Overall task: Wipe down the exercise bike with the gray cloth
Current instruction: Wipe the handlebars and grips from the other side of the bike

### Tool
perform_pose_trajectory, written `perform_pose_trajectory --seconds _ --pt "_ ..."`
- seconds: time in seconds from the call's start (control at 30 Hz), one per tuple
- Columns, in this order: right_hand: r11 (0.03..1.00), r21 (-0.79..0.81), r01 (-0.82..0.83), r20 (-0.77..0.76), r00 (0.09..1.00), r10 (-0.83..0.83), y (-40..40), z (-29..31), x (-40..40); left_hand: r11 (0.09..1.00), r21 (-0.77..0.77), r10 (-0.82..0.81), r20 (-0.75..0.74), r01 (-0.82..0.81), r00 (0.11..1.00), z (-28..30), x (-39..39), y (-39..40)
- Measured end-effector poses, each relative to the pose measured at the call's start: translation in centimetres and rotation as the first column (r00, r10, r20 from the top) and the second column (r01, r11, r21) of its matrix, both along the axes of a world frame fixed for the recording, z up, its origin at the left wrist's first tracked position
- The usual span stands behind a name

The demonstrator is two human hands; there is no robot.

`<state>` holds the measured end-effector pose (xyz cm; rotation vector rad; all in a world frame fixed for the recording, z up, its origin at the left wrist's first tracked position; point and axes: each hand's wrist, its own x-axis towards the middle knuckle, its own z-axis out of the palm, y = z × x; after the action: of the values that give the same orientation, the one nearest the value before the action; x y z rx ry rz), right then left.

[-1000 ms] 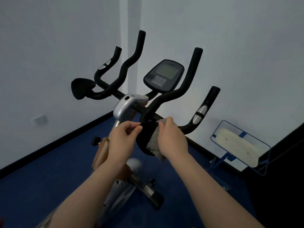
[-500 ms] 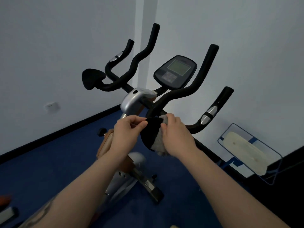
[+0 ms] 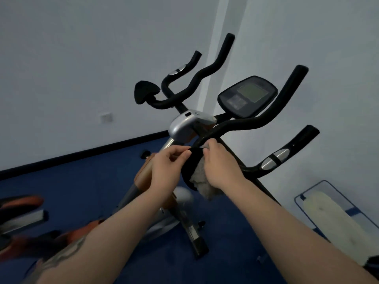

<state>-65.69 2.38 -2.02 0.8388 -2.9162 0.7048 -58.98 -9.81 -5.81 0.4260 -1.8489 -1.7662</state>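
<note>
The exercise bike (image 3: 184, 128) stands on the blue floor (image 3: 82, 191) in the corner of two white walls. Its black handlebars (image 3: 242, 124) rise around a dark display console (image 3: 247, 96). The right hand (image 3: 220, 160) holds the gray cloth (image 3: 202, 182), fingers curled over it, and presses it against a round black pad (image 3: 189, 167) on the near end of the handlebar. The cloth hangs down below the palm. The left hand (image 3: 167, 166) pinches the upper edge of the same pad between thumb and fingers. A framed mop head (image 3: 336, 218) leans at the right wall.
</note>
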Motion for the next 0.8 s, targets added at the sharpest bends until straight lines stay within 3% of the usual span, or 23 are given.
perform_pose_trajectory --seconds 0.17,0.33,0.5,0.6,0.7,0.8 --pt "0.987 -0.127 -0.101 -0.024 0.995 0.099 1.8 -1.0 1.1 0.958 0.265 0.114 0.007 -0.112 0.993 -0.5 0.5 2.4" --pt "0.982 0.011 -0.186 0.048 0.982 0.185 1.1 0.0 -1.0 0.939 0.276 0.205 0.026 -0.204 0.978 -1.0 1.0 3.4" --pt "0.960 -0.102 -0.259 0.041 0.964 0.264 0.9 0.0 -1.4 0.899 0.319 0.295 0.067 -0.301 0.953 -1.9 1.4 4.5" --pt "0.959 -0.120 -0.255 0.078 0.961 0.266 2.9 -0.8 -1.1 0.868 0.385 0.280 0.142 -0.313 0.950 -2.7 2.4 5.1" --pt "0.957 -0.014 -0.289 0.109 0.951 0.289 1.6 0.1 -2.3 0.831 0.470 0.218 0.216 -0.296 0.952 -2.7 3.2 5.2" --pt "0.940 0.031 -0.341 0.049 0.939 0.339 -0.2 0.8 -2.7 0.798 0.530 0.198 0.218 -0.286 0.956 -2.6 3.4 5.5"
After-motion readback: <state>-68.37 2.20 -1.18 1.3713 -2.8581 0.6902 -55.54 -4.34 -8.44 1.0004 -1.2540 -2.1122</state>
